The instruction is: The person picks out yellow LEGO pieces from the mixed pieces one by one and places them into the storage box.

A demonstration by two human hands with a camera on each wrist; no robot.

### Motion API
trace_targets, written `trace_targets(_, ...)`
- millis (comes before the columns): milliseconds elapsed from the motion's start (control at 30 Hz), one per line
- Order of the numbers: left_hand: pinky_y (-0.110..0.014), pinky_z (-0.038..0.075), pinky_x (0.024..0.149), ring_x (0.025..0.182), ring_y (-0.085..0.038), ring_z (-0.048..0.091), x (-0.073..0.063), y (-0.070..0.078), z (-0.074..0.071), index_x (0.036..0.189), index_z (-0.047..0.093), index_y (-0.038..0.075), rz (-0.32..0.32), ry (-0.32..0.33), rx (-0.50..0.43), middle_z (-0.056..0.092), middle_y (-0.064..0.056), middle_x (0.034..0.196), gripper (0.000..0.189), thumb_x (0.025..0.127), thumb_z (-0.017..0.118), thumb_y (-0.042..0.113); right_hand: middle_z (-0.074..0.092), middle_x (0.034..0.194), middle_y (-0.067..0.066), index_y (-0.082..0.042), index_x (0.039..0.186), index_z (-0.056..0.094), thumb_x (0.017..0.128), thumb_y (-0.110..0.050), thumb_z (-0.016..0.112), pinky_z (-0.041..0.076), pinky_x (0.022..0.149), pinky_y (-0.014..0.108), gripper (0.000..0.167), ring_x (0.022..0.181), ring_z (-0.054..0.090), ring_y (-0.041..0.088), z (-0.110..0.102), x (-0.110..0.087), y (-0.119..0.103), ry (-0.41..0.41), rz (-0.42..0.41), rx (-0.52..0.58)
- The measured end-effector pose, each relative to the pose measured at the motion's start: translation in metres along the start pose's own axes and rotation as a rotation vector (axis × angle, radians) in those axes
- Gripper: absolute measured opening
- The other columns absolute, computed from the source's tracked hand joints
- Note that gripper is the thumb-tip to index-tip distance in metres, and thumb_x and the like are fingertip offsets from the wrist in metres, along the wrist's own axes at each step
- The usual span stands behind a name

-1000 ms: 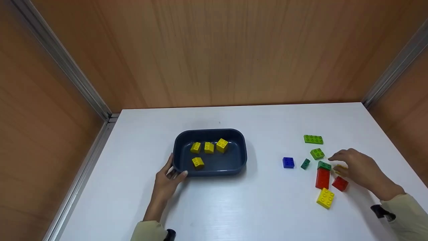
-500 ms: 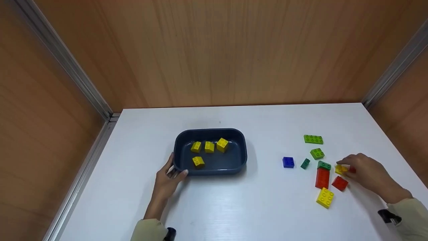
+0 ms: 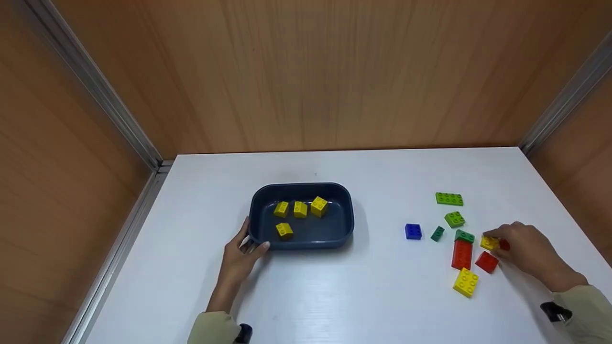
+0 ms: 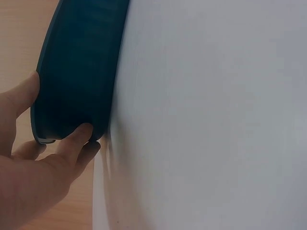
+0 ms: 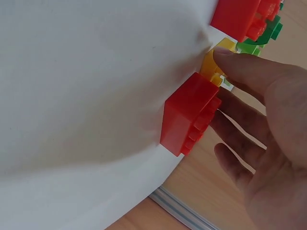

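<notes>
My left hand (image 3: 241, 260) grips the near left corner of a dark blue tray (image 3: 301, 245), thumb on its near side and fingers around the left end. In the left wrist view the hand holds the tray (image 4: 81, 62) by its end. Several yellow bricks (image 3: 300, 209) lie inside. At the right, my right hand (image 3: 528, 251) pinches a small yellow brick (image 3: 488, 242) between thumb and index finger, low over the white table. Right beside that brick, in the right wrist view, stands a red brick (image 5: 184, 115); the hand mostly covers it in the head view.
Around the right hand lie a red brick (image 3: 486, 262), a long red brick (image 3: 462, 254), a yellow brick (image 3: 465, 283) and a dark green brick (image 3: 464, 236). Further off are light green bricks (image 3: 449, 198) and a blue brick (image 3: 413, 231). Wooden panels (image 3: 306, 76) enclose the table.
My right hand has shifted right and slightly nearer, from over the yellow brick to its right side, and its fingers have closed on it. The left hand and tray stay put.
</notes>
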State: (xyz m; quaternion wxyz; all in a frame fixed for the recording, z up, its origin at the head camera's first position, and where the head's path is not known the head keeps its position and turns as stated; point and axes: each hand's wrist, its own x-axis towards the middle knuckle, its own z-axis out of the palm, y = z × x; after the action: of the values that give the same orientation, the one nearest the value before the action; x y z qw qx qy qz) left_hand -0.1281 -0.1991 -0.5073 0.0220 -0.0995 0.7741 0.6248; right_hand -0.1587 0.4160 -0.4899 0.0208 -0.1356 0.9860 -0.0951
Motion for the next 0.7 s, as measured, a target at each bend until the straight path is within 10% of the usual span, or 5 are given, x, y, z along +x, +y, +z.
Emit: trace_targets(700, -0.047, 0.042, 0.118, 0.151, -0.049, 0.037, 0.001, -0.001, 0.000, 0.169, 0.027, 0.016, -0.015, 0.002, -0.004, 0.027, -0.027, 0.170, 0.088, 0.097, 0.077, 0.008, 0.076, 0.108, 0.026, 0.003, 0.116, 0.078, 0.075, -0.001, 0.093, 0.063, 0.078, 0.056, 0.043, 0.086, 0.067, 0.038, -0.019, 0.014, -0.016, 0.061, -0.037, -0.038)
